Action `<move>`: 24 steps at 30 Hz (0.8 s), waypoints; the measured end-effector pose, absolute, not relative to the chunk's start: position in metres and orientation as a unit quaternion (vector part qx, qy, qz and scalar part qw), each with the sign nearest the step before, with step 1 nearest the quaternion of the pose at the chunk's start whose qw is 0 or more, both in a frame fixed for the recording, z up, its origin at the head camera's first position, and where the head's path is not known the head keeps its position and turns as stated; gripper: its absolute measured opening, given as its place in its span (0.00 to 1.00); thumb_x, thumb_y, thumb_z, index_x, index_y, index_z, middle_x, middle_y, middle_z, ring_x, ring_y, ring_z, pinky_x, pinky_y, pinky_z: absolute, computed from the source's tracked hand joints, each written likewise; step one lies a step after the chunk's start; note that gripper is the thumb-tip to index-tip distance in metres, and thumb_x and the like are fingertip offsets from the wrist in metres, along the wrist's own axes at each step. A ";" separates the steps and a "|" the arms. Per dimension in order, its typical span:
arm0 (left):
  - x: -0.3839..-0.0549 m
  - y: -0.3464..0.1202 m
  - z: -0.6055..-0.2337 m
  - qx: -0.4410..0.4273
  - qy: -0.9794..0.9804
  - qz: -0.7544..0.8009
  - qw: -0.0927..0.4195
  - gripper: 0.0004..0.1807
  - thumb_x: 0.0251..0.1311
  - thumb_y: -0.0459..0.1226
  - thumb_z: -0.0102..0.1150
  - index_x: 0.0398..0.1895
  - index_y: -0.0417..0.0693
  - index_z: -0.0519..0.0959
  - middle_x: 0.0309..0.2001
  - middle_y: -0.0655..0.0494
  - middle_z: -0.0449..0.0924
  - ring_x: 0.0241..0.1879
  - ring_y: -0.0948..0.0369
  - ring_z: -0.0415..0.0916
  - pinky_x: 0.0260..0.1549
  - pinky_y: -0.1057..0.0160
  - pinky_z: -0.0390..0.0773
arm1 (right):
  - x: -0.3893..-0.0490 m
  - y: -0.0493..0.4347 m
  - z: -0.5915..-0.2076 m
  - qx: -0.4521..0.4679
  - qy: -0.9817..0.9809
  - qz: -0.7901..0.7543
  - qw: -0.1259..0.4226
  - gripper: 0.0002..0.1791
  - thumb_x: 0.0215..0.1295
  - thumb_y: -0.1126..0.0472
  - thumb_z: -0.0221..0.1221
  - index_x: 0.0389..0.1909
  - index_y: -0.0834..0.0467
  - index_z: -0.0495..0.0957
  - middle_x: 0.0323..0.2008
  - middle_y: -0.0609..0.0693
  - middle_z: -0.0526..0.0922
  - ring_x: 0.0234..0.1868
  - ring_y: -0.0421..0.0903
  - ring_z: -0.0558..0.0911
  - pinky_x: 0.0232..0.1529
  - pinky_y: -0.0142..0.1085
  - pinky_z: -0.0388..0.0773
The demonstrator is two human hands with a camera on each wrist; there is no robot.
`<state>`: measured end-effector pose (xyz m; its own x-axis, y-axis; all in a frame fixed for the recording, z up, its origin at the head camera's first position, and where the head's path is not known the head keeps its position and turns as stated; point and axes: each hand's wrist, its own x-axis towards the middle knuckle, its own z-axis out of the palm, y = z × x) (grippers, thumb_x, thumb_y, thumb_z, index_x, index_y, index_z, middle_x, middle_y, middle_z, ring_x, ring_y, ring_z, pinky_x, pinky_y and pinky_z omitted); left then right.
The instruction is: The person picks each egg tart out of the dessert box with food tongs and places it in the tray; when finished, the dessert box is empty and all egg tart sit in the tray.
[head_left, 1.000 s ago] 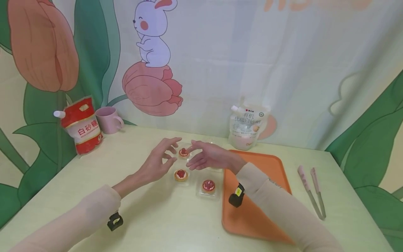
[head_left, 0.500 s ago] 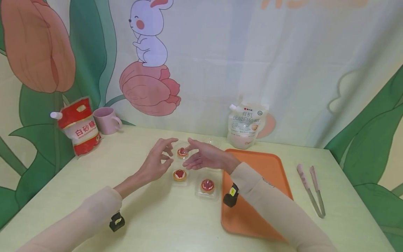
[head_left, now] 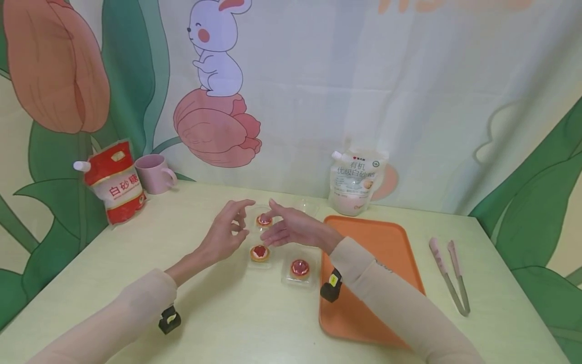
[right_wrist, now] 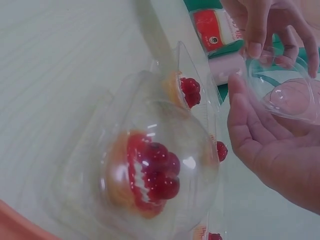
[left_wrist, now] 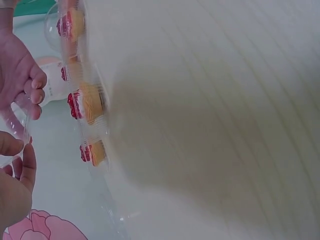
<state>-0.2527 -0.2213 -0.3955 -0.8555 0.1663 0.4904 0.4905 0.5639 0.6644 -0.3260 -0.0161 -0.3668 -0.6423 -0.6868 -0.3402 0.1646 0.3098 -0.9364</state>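
Note:
Between my two hands is a clear plastic dome lid (right_wrist: 289,97), raised above the table. My left hand (head_left: 223,232) pinches its rim with thumb and fingers from the left side. On the other side my right hand (head_left: 295,227) holds it, fingers curled at the lid's edge in the left wrist view. Below lies a red-topped tart (head_left: 260,253) in an uncovered clear tray. Another tart (head_left: 263,221) shows just beyond, between the hands. Nearer the orange tray, a tart (right_wrist: 150,175) sits under its own clear dome. My right hand partly hides a further clear container.
An orange tray (head_left: 364,323) lies under my right forearm. Right of it are tongs (head_left: 454,283) with pinkish handles. A white sugar pouch (head_left: 356,184) stands at the back. At the back left are a red sugar bag (head_left: 119,187) and a pink mug (head_left: 153,174).
My right hand has shifted slightly left, closer to the left hand. The head view has turned a little. Both hands still hold the lid, and the tarts stay in place.

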 end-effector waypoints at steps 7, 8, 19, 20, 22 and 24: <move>-0.255 -0.226 -0.393 -0.130 -0.879 -0.422 0.181 0.37 0.52 0.16 0.61 0.68 0.41 0.67 0.42 0.45 0.69 0.39 0.52 0.77 0.43 0.55 0.85 | -0.323 -0.017 -0.371 -0.218 0.743 -0.560 0.293 0.29 0.78 0.47 0.46 0.74 0.53 0.60 0.57 0.65 0.81 0.52 0.52 0.85 0.58 0.44 0.80; -0.256 -0.227 -0.393 -0.124 -0.879 -0.422 0.183 0.38 0.52 0.16 0.61 0.68 0.41 0.67 0.42 0.45 0.69 0.39 0.51 0.77 0.43 0.55 0.85 | -0.323 -0.018 -0.373 -0.223 0.747 -0.561 0.279 0.29 0.77 0.49 0.49 0.75 0.51 0.59 0.57 0.65 0.80 0.52 0.52 0.85 0.58 0.44 0.80; -0.256 -0.237 -0.388 -0.098 -0.869 -0.457 0.165 0.38 0.51 0.16 0.59 0.68 0.39 0.66 0.42 0.44 0.69 0.41 0.46 0.79 0.42 0.59 0.83 | -0.317 -0.027 -0.378 -0.328 0.759 -0.541 0.154 0.39 0.68 0.72 0.58 0.77 0.52 0.55 0.52 0.69 0.74 0.47 0.62 0.84 0.48 0.40 0.84; -0.256 -0.237 -0.387 -0.097 -0.866 -0.463 0.160 0.38 0.51 0.16 0.59 0.68 0.39 0.66 0.41 0.44 0.68 0.41 0.46 0.79 0.41 0.61 0.83 | -0.317 -0.028 -0.379 -0.336 0.757 -0.541 0.146 0.39 0.68 0.73 0.58 0.77 0.53 0.56 0.51 0.69 0.73 0.45 0.61 0.84 0.47 0.40 0.83; -0.256 -0.239 -0.385 -0.096 -0.862 -0.474 0.152 0.38 0.50 0.16 0.58 0.68 0.39 0.66 0.41 0.44 0.68 0.41 0.45 0.80 0.39 0.64 0.83 | -0.317 -0.030 -0.380 -0.349 0.751 -0.545 0.134 0.39 0.67 0.74 0.58 0.76 0.54 0.57 0.50 0.68 0.72 0.44 0.60 0.83 0.45 0.37 0.82; -0.255 -0.241 -0.383 -0.093 -0.861 -0.479 0.145 0.38 0.50 0.16 0.58 0.68 0.39 0.66 0.41 0.45 0.68 0.41 0.46 0.80 0.38 0.66 0.83 | -0.317 -0.032 -0.382 -0.357 0.748 -0.546 0.123 0.38 0.67 0.74 0.58 0.76 0.55 0.58 0.49 0.67 0.71 0.43 0.58 0.83 0.43 0.34 0.80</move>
<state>-0.2550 -0.2415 -0.3828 -0.9404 0.0212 0.3395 0.2996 0.5242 0.7971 -0.3175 -0.0316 -0.3817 -0.7153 -0.6681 0.2048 -0.3994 0.1503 -0.9044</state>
